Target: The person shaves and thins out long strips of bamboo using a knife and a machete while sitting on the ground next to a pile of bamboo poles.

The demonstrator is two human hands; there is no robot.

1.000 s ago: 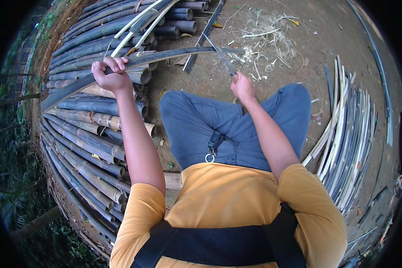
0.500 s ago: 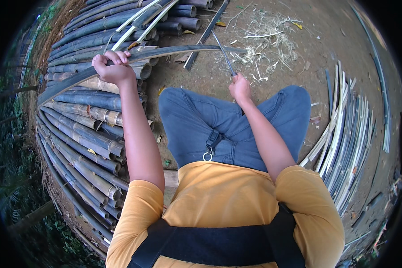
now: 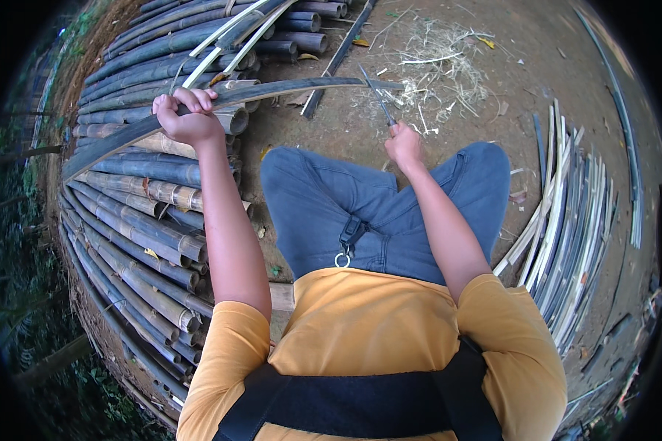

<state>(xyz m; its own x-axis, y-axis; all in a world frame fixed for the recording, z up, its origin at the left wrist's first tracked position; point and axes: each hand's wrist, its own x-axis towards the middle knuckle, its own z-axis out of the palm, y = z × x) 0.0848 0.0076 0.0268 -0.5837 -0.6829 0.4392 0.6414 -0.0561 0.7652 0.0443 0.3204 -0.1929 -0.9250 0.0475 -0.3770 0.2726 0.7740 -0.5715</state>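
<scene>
My left hand [image 3: 189, 115] is closed around a long split bamboo strip [image 3: 287, 87], which slants from the far left across to the pile of shavings. The strip's dark skin faces up, and its pale cut edge shows along the near side. In my right hand [image 3: 404, 145] is the handle of a long, thin-bladed knife [image 3: 381, 101], its blade pointing forward and a little left. Near its tip the blade meets or crosses the strip's far right end; whether it cuts in I cannot tell.
Stacked bamboo poles [image 3: 147, 165] fill the left side, with pale split strips [image 3: 224, 51] on top. Thin shavings [image 3: 449, 70] lie on the dirt ahead. A bundle of split strips [image 3: 566, 235] rests at right, beyond my bent knees, with long strips [image 3: 621, 110] farther out.
My right hand has shifted slightly right, and the knife has slid toward the strip's right end, its blade tilting more to the left. My left hand and the strip are almost unmoved.
</scene>
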